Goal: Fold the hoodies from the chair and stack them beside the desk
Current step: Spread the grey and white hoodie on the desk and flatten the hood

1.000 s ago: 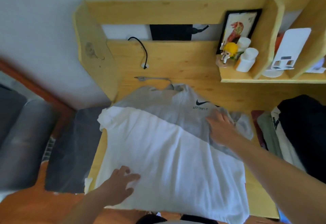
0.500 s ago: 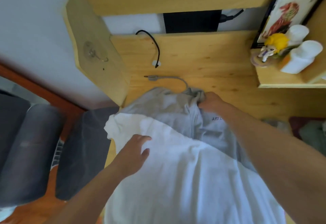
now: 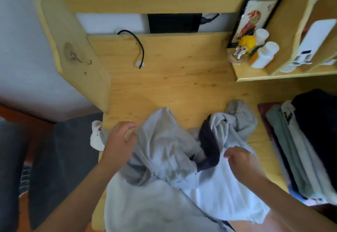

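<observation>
Both hands (image 3: 175, 146) grip grey hoodie (image 3: 164, 151) on desk (image 3: 182, 85).

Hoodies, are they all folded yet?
Not yet. Some folded clothes already lie stacked on the desk's right side. In hand now: the grey hoodie is bunched up on the desk, with the left hand and right hand each gripping its fabric. Left: flattening, folding and stacking it. The chair isn't clearly in view, so I can't count what's waiting.

Desk (image 3: 173, 78): pale wood, visible grain, low sheen. Hoodie (image 3: 164, 151): soft matt grey cloth, dark lining. Hook (image 3: 78, 58): shiny metal. Bottles (image 3: 264, 56): smooth white plastic.
</observation>
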Action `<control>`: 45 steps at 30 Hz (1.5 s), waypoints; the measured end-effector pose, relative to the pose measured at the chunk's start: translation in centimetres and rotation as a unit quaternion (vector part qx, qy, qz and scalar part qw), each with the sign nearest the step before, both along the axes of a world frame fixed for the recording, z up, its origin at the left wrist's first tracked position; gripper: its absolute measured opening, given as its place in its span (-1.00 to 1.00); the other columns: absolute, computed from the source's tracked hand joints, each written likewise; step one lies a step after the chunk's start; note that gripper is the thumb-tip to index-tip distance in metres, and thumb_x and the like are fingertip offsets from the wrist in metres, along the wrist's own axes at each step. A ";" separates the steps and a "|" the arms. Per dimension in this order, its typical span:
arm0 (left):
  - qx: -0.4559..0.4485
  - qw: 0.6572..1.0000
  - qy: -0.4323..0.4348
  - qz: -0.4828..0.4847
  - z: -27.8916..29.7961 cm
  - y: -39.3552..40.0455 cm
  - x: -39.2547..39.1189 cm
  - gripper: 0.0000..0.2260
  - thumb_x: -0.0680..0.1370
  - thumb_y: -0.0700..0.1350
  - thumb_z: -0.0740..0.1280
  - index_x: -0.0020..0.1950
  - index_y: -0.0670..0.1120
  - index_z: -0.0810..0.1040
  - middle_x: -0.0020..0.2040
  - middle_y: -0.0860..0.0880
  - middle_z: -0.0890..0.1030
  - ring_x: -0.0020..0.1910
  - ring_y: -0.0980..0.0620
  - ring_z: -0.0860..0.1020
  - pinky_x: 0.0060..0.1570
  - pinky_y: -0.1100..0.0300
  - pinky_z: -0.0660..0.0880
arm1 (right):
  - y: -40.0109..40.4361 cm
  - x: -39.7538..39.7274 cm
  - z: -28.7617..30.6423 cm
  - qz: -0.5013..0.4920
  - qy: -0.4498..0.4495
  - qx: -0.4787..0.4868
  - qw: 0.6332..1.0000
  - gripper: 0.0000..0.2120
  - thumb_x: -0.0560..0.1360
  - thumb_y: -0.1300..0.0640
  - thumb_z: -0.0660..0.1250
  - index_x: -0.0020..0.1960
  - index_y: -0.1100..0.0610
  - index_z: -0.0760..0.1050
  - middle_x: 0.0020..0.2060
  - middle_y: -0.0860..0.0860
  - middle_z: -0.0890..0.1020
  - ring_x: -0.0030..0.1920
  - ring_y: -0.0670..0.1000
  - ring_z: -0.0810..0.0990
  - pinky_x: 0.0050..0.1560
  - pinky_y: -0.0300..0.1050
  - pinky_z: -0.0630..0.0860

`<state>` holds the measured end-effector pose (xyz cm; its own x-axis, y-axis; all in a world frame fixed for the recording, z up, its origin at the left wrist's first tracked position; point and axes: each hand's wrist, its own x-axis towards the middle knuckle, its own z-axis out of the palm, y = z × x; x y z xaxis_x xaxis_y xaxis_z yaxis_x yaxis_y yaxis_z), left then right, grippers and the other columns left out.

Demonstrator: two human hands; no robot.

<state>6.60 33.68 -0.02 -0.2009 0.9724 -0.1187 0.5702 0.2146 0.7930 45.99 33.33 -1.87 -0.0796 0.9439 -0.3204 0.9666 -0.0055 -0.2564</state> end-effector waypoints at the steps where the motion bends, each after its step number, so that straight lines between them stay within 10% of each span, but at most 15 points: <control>1: -0.047 0.998 -0.004 -0.034 -0.1 -0.3 0.6 -0.76 0.61 -0.14 0.38 0.26 0.07 0.56 0.18 0.19 0.49 0.14 0.30 0.47 0.22 0.08 0.49 | 0.6 -0.8 0.4 0.001 0.045 0.043 0.998 -0.78 0.54 0.26 0.27 -0.01 0.03 0.64 -0.07 -0.08 0.64 -0.02 0.02 0.60 -0.09 -0.12 0.43; 4: -0.174 0.981 0.051 -0.070 -1.6 -1.2 2.8 -0.44 0.58 0.05 0.42 0.53 -0.01 0.34 0.43 0.00 0.33 0.44 -0.01 0.34 0.44 0.02 0.32 | 1.3 -4.9 1.0 0.068 0.133 0.046 0.988 -0.83 0.51 0.06 0.23 -0.09 0.07 0.59 -0.16 -0.08 0.58 -0.20 0.02 0.59 -0.24 -0.05 0.50; 7: -0.201 0.973 0.030 0.108 -2.2 -1.5 4.2 -0.34 0.62 0.04 0.35 0.63 -0.01 0.13 0.59 -0.14 0.13 0.56 -0.20 0.15 0.48 -0.13 0.22 | -0.1 -9.5 -0.2 0.146 0.115 -0.010 0.983 -0.62 0.50 -0.16 0.22 0.20 0.03 0.50 0.09 -0.09 0.49 0.09 -0.01 0.51 -0.03 -0.09 0.54; 10: -0.208 0.958 -0.039 0.193 -2.7 -0.7 2.9 -0.38 0.67 -0.04 0.23 0.67 -0.01 0.02 0.35 -0.09 0.49 0.37 -0.22 0.42 0.36 -0.14 0.38 | -0.5 -11.7 -1.6 0.112 0.056 -0.054 0.991 -0.43 0.54 -0.16 0.31 0.46 0.03 0.27 0.30 -0.05 0.37 0.33 0.07 0.33 0.28 0.02 0.45; 15: -0.246 0.963 -0.015 0.111 -2.3 -0.4 0.1 -0.77 0.60 -0.08 0.35 0.25 -0.02 0.58 -0.08 0.01 0.63 -0.01 -0.13 0.62 0.09 -0.11 0.57 | 0.5 -11.4 -0.5 0.125 0.156 0.108 0.974 -0.87 0.49 0.22 0.33 -0.02 0.12 0.63 -0.17 0.02 0.60 -0.10 0.14 0.54 -0.05 0.02 0.54; 21: -0.055 0.981 -0.174 0.072 3.7 -0.5 2.9 -0.92 0.62 -0.20 0.37 -0.06 -0.06 0.57 -0.04 0.05 0.61 -0.19 0.26 0.52 -0.17 0.29 0.44 | 1.1 -5.2 3.3 -0.072 0.281 0.234 0.928 -0.79 0.53 0.26 0.27 0.07 0.22 0.65 0.05 0.02 0.49 0.10 -0.01 0.46 0.18 -0.30 0.36; 27: -0.210 0.965 -0.152 0.031 0.5 -1.2 4.9 -0.49 0.61 -0.08 0.39 0.53 0.04 0.32 0.43 0.02 0.41 0.33 0.02 0.46 0.32 0.07 0.40 | -2.4 1.9 -0.6 -0.360 0.070 -0.037 0.930 -0.66 0.48 0.32 0.22 0.22 0.16 0.56 0.25 0.19 0.47 0.16 0.26 0.48 0.14 0.09 0.49; 32: -0.199 0.975 -0.094 0.040 -1.4 -0.2 7.7 -0.49 0.64 -0.12 0.33 0.57 -0.05 0.30 0.40 -0.02 0.49 0.30 0.02 0.49 0.23 0.17 0.38 | -2.7 -1.5 0.1 -0.057 0.112 0.172 0.977 -0.71 0.42 0.35 0.43 0.13 0.19 0.59 0.13 0.14 0.54 0.11 0.21 0.50 0.07 0.12 0.53; 35: -0.175 0.982 -0.066 0.018 -1.8 1.3 9.7 -0.51 0.61 -0.10 0.37 0.52 -0.01 0.33 0.35 -0.01 0.48 0.28 -0.04 0.52 0.22 0.05 0.47 | -0.4 -4.5 -0.9 0.055 0.074 0.112 0.989 -0.49 0.46 0.08 0.45 0.37 0.13 0.44 0.34 0.14 0.44 0.28 0.21 0.43 0.25 0.17 0.50; 39: -0.243 0.967 -0.055 0.049 -2.2 2.4 10.5 -0.42 0.61 -0.14 0.37 0.57 -0.08 0.19 0.32 -0.07 0.50 -0.01 -0.04 0.52 -0.14 0.08 0.45 | 2.0 -6.3 -2.2 0.011 -0.034 -0.023 0.999 -0.17 0.51 -0.04 0.38 0.59 0.00 -0.05 0.50 0.09 0.16 0.45 0.20 0.22 0.40 0.17 0.34; 45: -0.315 0.933 -0.156 0.080 -3.9 1.7 7.5 -0.74 0.58 -0.30 0.38 0.25 -0.13 0.59 0.10 -0.14 0.68 0.01 -0.14 0.66 0.13 -0.10 0.62 | 5.1 -3.7 0.9 -0.103 0.053 -0.028 0.993 -0.62 0.58 0.24 0.17 0.39 0.15 0.42 0.22 0.21 0.51 0.16 0.27 0.57 0.08 0.07 0.52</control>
